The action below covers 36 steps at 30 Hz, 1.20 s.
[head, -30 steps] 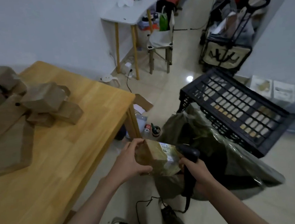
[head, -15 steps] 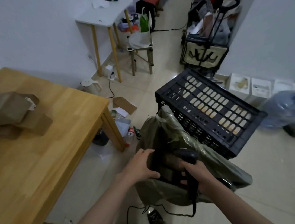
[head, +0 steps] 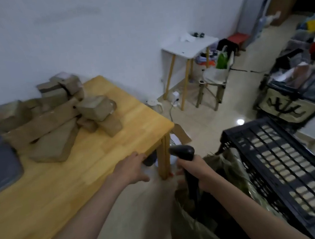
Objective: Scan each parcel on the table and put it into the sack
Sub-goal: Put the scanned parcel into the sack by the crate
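Parcel now dropped; left hand is emptied, fingers loose. Right hand is clamped on scanner. Parcels ahead of left hand on bench: judged light, stiff, gripped across sides.

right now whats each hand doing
Left hand: open, holding nothing, reaching past the table edge.
Right hand: gripping the scanner.

Left hand by the near edge of the table, just left of the table leg. Parcels heaped on the table, well beyond and left of it. Right hand right of the leg, gripping the scanner. Sack below and right of the right hand, against the crate further right. Small table and stool far beyond both hands, by the wall.
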Motion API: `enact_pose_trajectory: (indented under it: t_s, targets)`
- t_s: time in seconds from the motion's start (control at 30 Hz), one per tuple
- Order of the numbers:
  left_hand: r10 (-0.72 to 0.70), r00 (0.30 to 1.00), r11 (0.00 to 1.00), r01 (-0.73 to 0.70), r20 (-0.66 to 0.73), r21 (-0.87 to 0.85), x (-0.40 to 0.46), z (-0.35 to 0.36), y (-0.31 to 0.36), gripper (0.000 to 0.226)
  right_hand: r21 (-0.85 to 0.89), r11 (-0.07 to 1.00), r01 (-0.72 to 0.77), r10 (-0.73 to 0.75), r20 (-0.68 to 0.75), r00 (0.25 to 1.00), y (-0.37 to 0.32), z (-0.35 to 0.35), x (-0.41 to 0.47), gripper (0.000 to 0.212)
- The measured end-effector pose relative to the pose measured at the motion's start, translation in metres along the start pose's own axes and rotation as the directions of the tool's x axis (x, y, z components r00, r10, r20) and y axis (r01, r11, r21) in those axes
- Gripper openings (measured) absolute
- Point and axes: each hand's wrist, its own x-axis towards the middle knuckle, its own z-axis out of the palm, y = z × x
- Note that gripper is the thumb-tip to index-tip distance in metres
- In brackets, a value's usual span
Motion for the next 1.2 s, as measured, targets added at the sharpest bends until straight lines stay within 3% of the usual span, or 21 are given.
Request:
enact_pose_trajectory:
  t_s: [0.17, 0.3, 0.57, 0.7, 0.87, 1.2]
  targets:
    - [-0.154, 0.985, 0.987, 0.151, -0.083, -0.047, -0.03, -0.033, -0.082, 0.081, -0.022, 0.999, 0.037, -0.033, 0.152, 0.988, -0.063, 0.079, 0.009, 0.031]
    - [-0.267, 0.957, 0.961, 0.256, -0.116, -0.103, -0.058, -0.052, -0.145, 0.081, -0.063, 0.995, 0.072, -0.051, 0.283, 0.958, -0.099, 0.15, 0.011, 0.019]
    - [-0.45, 0.877, 0.884, 0.41, -0.167, -0.224, -0.102, -0.079, -0.272, 0.074, -0.201, 0.966, 0.16, -0.055, 0.449, 0.892, -0.138, 0.302, 0.024, 0.018]
    - [-0.495, 0.85, 0.858, 0.446, -0.18, -0.253, -0.119, -0.098, -0.334, 0.073, -0.268, 0.942, 0.203, -0.05, 0.485, 0.873, -0.157, 0.371, 0.036, 0.026]
    - [-0.513, 0.835, 0.845, 0.451, -0.199, -0.287, -0.132, -0.123, -0.402, 0.07, -0.308, 0.921, 0.237, -0.043, 0.524, 0.85, -0.183, 0.442, 0.044, 0.004]
    - [-0.502, 0.842, 0.852, 0.442, -0.2, -0.28, -0.113, -0.167, -0.494, 0.062, -0.29, 0.925, 0.246, -0.051, 0.547, 0.836, -0.22, 0.542, 0.082, 0.002]
